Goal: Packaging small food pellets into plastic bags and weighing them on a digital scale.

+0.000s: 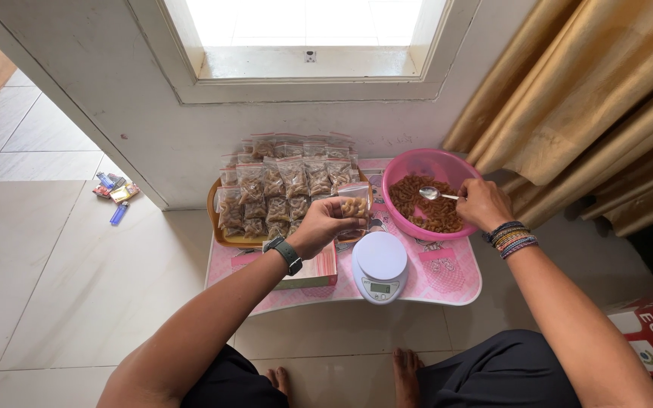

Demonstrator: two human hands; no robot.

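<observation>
- The left hand [325, 224] is closed around a small clear bag [354, 205] with some brown snacks inside, held above the pink table [447, 281].
- The right hand [484, 204] pinches a spoon [434, 194] over the pink bowl [417, 165]; the spoon looks empty, maybe.

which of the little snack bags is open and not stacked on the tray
The small clear bag held up in the left hand, above the scale. The other bags lie packed on the tray.
</observation>
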